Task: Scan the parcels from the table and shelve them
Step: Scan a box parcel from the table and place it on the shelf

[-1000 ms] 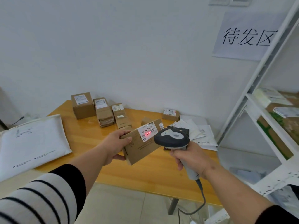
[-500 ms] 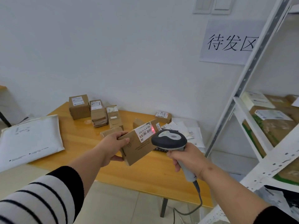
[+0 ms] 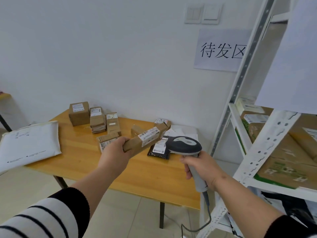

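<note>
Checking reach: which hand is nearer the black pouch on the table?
Right. The right hand, gripping the scanner, is just beside the black pouch; the left hand holds a parcel farther left.

Both arms reach forward, left hand (image 3: 114, 152) curled in a grip (striped sleeve), right hand (image 3: 203, 169) fisted likewise.

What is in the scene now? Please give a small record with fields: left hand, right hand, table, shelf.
left hand: left hand grips a flat brown parcel, held tilted above the table
right hand: right hand grips the barcode scanner by its handle
table: wooden table with small brown boxes, a white mailer, a black packet
shelf: white rack holding cardboard boxes
</note>
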A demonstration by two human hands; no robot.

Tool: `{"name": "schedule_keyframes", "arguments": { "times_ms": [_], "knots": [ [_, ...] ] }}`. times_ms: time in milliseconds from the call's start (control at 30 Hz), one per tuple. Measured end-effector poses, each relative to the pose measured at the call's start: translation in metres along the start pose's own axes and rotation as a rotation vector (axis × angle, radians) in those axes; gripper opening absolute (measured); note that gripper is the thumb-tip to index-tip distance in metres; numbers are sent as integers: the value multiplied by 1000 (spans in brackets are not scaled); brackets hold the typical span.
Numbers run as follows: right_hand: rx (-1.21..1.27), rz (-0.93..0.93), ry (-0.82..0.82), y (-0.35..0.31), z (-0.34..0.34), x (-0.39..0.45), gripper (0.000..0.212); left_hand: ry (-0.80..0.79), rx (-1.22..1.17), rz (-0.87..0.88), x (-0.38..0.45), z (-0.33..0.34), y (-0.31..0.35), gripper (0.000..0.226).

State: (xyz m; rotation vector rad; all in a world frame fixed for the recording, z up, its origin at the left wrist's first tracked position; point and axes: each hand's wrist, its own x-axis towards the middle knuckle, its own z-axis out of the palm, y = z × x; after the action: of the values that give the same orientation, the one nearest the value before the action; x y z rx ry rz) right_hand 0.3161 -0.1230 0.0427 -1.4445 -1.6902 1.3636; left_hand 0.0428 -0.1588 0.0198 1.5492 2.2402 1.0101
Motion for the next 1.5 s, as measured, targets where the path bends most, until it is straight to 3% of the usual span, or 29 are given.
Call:
{"name": "schedule_keyframes", "arguments": {
  "times_ms": [200, 433, 533, 667, 767, 933, 1100, 1267, 1400, 1500],
  "knots": [
    [98, 19, 98, 9, -15, -39, 17, 12, 77, 206, -21, -2, 20, 27],
    [190, 107, 305, 33, -17, -90, 19, -100, 55, 338, -61, 16, 27, 32],
    [233, 120, 448, 52, -21, -114, 10, -208, 57, 346, -80, 32, 34, 36],
    [212, 152, 546, 77, -50, -151, 6, -476, -22, 334, -103, 54, 65, 38],
    [221, 170, 530, 97, -84, -182, 6, -595, -106, 308, -122, 75, 109, 39],
    [242, 220, 479, 144, -153, -236, 14, -857, -503, 101, -162, 122, 203, 33],
    [360, 238, 518, 203, -260, -300, 13, -1017, -557, 93, -216, 199, 315, 26],
    [521, 260, 592, 256, -368, -368, 22, -1092, -608, 72, -272, 274, 419, 26],
    [478, 287, 626, 286, -428, -405, 40, -1060, -596, 149, -305, 322, 488, 28],
    [429, 297, 659, 306, -461, -420, 38, -1060, -547, 218, -318, 354, 532, 27]
  ]
}}
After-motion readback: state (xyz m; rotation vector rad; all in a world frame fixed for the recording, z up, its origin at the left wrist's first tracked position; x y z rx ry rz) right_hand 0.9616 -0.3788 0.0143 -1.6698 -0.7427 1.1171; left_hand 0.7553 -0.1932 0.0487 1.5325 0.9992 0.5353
